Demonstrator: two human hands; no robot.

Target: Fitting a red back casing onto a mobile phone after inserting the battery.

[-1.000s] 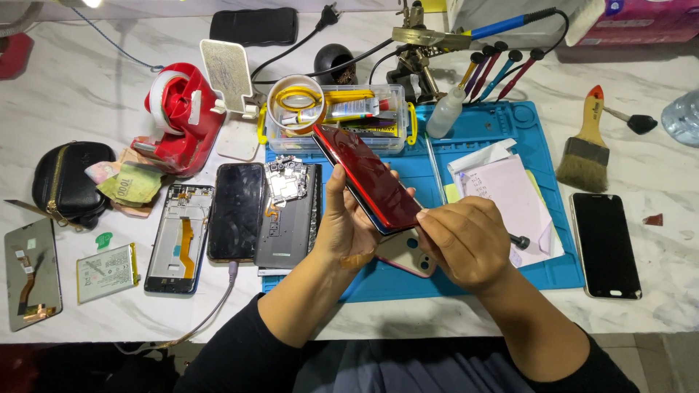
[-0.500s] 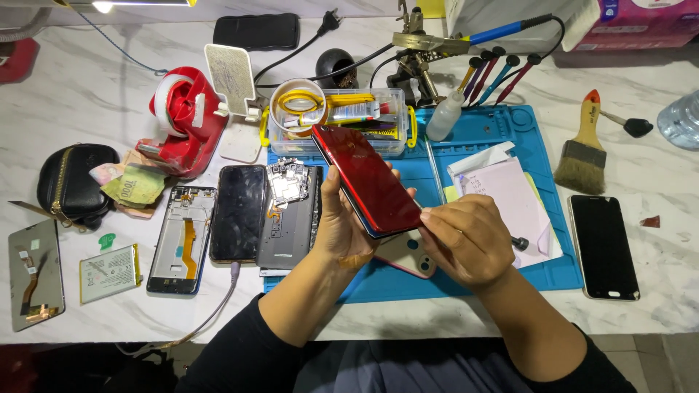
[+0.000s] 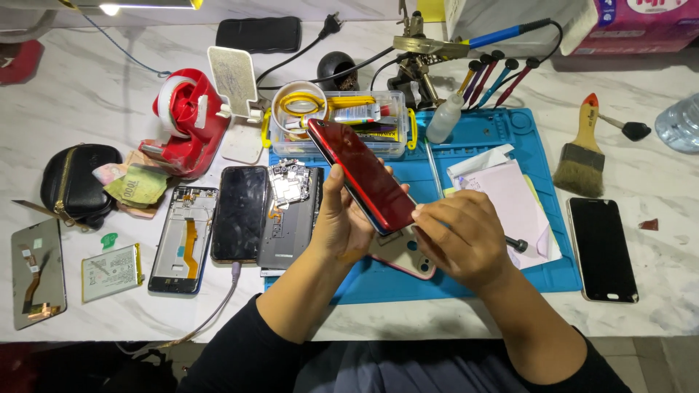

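Head camera, looking down at a marble worktop: the left hand grips a glossy red phone from beneath, holding it tilted above a blue work mat. The right hand is curled at the phone's lower end, fingertips touching its edge; a dark tool handle juts from under this hand, though whether the hand grasps it cannot be told. A pale phone case lies on the mat beneath both hands. Just left of the left hand sit an opened phone with its circuit board exposed, a black phone and a bare phone frame. A clear plastic parts box stands behind the red phone, a red tape dispenser to its left. A paintbrush and another black phone rest well apart, right of the mat.
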